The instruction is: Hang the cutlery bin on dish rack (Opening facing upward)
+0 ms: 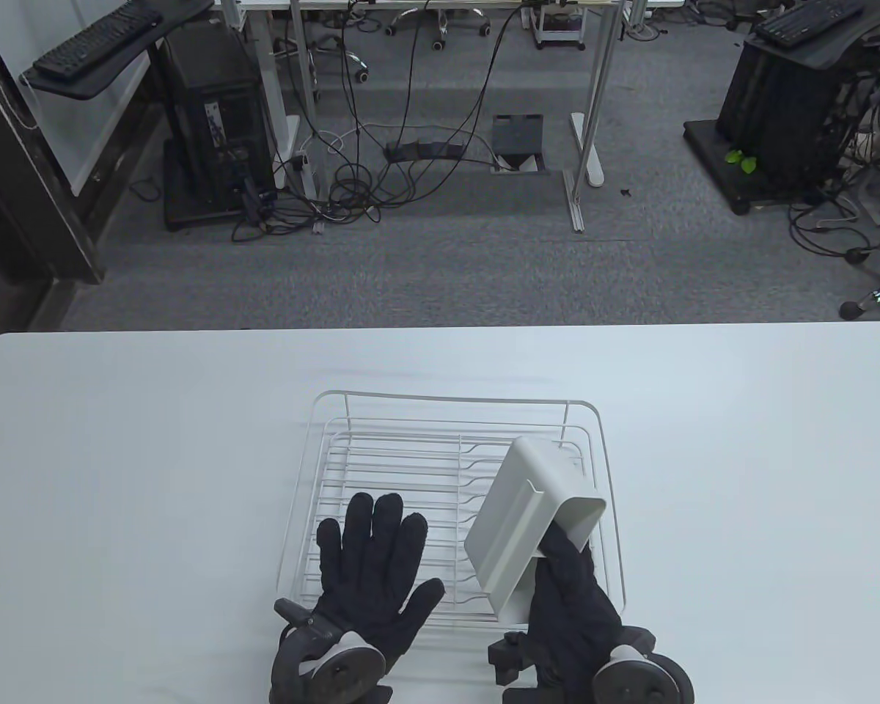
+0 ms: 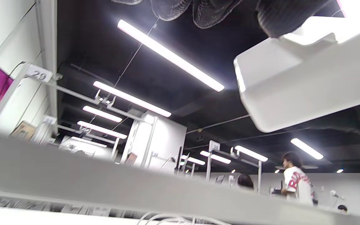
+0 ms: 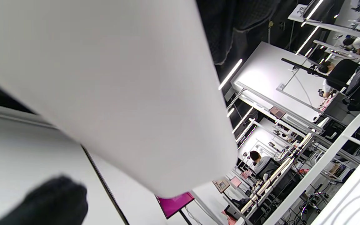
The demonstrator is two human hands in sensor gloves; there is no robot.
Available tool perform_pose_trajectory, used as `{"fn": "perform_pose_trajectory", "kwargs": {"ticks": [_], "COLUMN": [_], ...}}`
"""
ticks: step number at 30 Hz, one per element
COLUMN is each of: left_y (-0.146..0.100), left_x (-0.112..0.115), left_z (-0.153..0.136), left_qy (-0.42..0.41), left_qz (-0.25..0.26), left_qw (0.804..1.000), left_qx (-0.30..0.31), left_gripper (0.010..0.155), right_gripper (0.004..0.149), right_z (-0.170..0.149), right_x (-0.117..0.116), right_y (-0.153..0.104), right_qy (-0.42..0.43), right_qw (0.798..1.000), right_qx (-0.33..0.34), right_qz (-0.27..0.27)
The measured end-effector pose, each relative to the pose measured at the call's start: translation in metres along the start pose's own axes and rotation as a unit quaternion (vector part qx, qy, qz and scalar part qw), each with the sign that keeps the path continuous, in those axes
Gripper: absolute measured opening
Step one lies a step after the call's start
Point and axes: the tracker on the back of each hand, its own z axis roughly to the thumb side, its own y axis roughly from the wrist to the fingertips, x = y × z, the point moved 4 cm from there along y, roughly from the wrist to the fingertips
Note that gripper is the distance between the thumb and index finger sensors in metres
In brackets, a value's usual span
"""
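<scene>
I have the cutlery bin (image 1: pixel 532 513) gripped in my right hand (image 1: pixel 568 616), fingers tucked into its opening, and it hangs tilted over the right half of the dish rack (image 1: pixel 323 469), which sits near the front edge of the counter (image 1: pixel 117 440), about midway along it. My left hand (image 1: pixel 370 579) lies flat and released, fingers spread over the rack's front-left wires, so it looks placed to steady the frame. As I judge it, the bin must first be turned so its opening faces up, then carried to a side rail and lowered until its hook, which I cannot clearly make out, catches the wire. I would press down with the left hand meanwhile, since the light rack may slide or tip.
</scene>
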Motion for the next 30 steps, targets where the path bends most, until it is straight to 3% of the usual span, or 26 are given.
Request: {"fn": "perform_pose_trajectory", "kwargs": {"ticks": [17,30], "left_y": [-0.002,-0.006], "left_x": [0.035,0.053], "left_z": [-0.037,-0.048], "left_qy": [0.033,0.038], "left_qz": [-0.123,-0.177], "left_qw": [0.988,0.977], "left_qx": [-0.082,-0.112], "left_gripper": [0.074,0.076], "right_gripper": [0.035,0.035], "right_z": [-0.029,-0.035], "right_x": [0.039,0.054], "right_y": [0.015,0.021], "right_qy": [-0.021,-0.09], "right_qw": [0.996,0.991], "right_qx": [-0.057,-0.062], "right_qz": [-0.064,-0.083]}}
